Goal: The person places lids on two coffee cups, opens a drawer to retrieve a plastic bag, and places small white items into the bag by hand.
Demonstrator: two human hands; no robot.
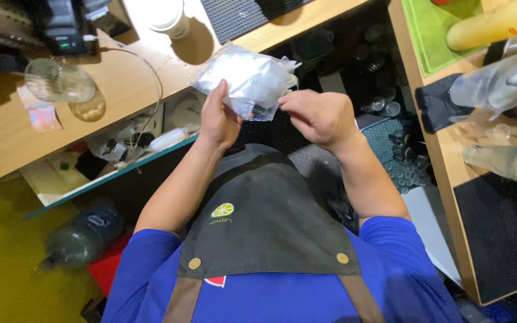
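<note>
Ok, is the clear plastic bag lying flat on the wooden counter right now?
No, the clear plastic bag is lifted off the wooden counter, held between the left hand and the right hand.

Both bare forearms reach up and forward from short blue sleeves, elbows bent and spread, wrists drawing close together in front of the chest. The left hand (pixel 218 121) is raised with its back to the camera, thumb up and fingers wrapped round in a closed grip. The right hand (pixel 320 116) sits just beside it, knuckles upward, fingers curled under and pinched at the tips, wrist bent slightly inward.
</note>
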